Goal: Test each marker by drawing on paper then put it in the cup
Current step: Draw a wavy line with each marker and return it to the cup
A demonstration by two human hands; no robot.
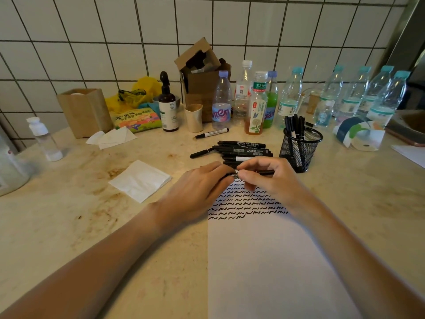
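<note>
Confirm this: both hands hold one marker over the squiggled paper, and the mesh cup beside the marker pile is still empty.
Not empty. The head view shows several markers standing in the mesh cup. The rest holds: both hands, left and right, hold one marker over the paper.

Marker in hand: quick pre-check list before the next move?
1. Marker gripped by both hands, left hand and right hand: ok.
2. Cap on or off: cannot tell, fingers cover the join.
3. Paper has blank space below the squiggle rows: ok.
4. Cup upright, beside the right hand, with room among the markers already in it: ok.
5. Pile of markers on the table behind the hands, untested ones likely left: ok.
6. Path from paper to cup unobstructed: ok.
</note>
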